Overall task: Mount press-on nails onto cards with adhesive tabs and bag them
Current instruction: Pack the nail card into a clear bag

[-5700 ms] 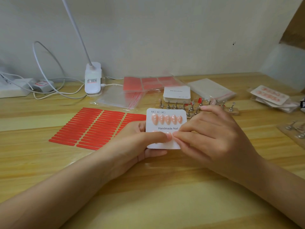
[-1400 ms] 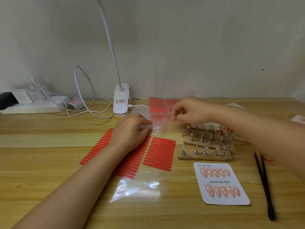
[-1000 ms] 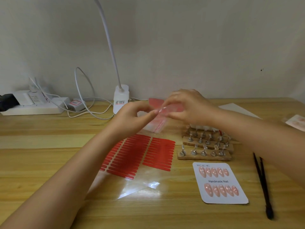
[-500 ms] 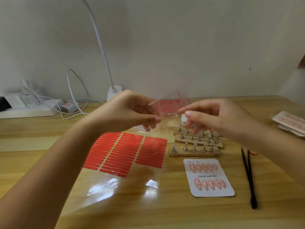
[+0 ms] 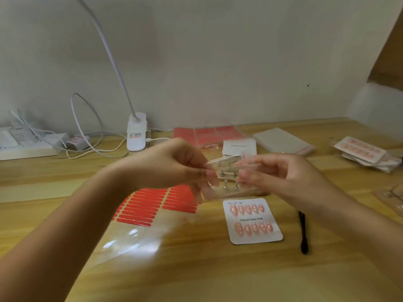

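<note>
Above the middle of the wooden table [image 5: 196,269], the left hand [image 5: 172,164] and the right hand [image 5: 281,171] are raised side by side, each pinching an edge of a small clear plastic bag [image 5: 226,173] between thumb and fingers; the bag is blurred by motion, and its mouth cannot be made out. Through the bag show the metal pegs of the wooden nail stands [image 5: 229,186] on the table behind it. Directly below the hands, flat on the table, lies the white card [image 5: 253,221] printed "Handmade Nail", with two rows of five pink press-on nails [image 5: 246,209] mounted on it. Just to its right lies a pair of black tweezers [image 5: 303,232], pointing toward the near edge. To the card's left, partly under the left forearm, is a clear sheet of red adhesive tabs [image 5: 148,205] in long rows, its bare film reflecting light nearer the camera. Farther back, near the wall, lie red-backed sheets [image 5: 207,134], a stack of blank white cards [image 5: 239,147] and a pile of clear bags [image 5: 281,141]. At the far right sit finished bagged cards [image 5: 362,149]. A white clip lamp [image 5: 136,136] stands at the back, with white cables [image 5: 87,127] running to a power strip [image 5: 24,144] on the left.
</note>
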A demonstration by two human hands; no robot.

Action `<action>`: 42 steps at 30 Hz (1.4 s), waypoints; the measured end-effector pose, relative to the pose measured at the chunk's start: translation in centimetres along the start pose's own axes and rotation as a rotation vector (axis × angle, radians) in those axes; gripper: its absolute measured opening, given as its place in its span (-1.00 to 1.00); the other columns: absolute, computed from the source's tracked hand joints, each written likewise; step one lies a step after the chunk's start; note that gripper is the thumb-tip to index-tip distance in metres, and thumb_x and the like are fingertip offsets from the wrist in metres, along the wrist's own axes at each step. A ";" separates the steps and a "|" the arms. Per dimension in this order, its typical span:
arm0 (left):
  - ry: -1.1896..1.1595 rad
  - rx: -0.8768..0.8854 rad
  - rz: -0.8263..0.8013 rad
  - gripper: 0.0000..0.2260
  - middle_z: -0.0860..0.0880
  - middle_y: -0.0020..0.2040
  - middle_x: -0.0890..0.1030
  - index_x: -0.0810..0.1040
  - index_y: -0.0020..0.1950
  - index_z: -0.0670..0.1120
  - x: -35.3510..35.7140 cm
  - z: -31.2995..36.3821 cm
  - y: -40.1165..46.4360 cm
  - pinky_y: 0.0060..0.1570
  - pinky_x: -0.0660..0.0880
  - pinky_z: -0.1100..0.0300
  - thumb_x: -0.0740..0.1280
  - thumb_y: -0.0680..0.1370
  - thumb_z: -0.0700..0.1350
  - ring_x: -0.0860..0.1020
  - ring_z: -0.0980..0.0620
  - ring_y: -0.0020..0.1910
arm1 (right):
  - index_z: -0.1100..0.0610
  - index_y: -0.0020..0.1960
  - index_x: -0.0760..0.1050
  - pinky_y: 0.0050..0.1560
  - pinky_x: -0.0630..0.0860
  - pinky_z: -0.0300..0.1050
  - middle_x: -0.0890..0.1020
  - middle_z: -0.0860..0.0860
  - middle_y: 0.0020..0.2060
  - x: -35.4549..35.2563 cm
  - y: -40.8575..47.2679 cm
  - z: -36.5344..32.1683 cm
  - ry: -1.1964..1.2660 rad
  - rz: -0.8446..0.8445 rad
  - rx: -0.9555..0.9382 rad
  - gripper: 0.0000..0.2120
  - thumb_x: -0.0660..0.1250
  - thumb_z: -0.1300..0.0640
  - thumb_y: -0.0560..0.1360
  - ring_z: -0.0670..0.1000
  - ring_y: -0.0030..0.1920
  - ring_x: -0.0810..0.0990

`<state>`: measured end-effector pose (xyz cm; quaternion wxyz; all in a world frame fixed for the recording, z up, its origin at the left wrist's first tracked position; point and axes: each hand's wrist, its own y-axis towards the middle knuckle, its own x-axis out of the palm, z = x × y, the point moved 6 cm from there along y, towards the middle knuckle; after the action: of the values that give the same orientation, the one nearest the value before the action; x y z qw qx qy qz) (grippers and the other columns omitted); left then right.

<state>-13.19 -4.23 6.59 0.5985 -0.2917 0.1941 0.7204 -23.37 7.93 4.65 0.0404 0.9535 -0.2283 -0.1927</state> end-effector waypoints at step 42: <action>0.190 0.108 0.375 -0.34 0.34 0.15 0.50 0.28 0.30 0.28 0.0 -1.3 -3.8 0.13 0.39 0.45 0.32 0.23 0.34 0.46 0.39 0.14 | -0.24 0.01 0.59 -0.02 0.48 -0.44 0.63 -0.32 -0.05 2.9 -1.8 1.4 -0.074 -0.292 0.055 -0.69 0.38 -0.23 0.28 -0.33 0.01 0.56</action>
<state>-9.27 -4.28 5.89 0.4478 -0.2846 0.3389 0.7769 -20.84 8.23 2.05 -0.0228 0.9695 -0.0937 -0.2252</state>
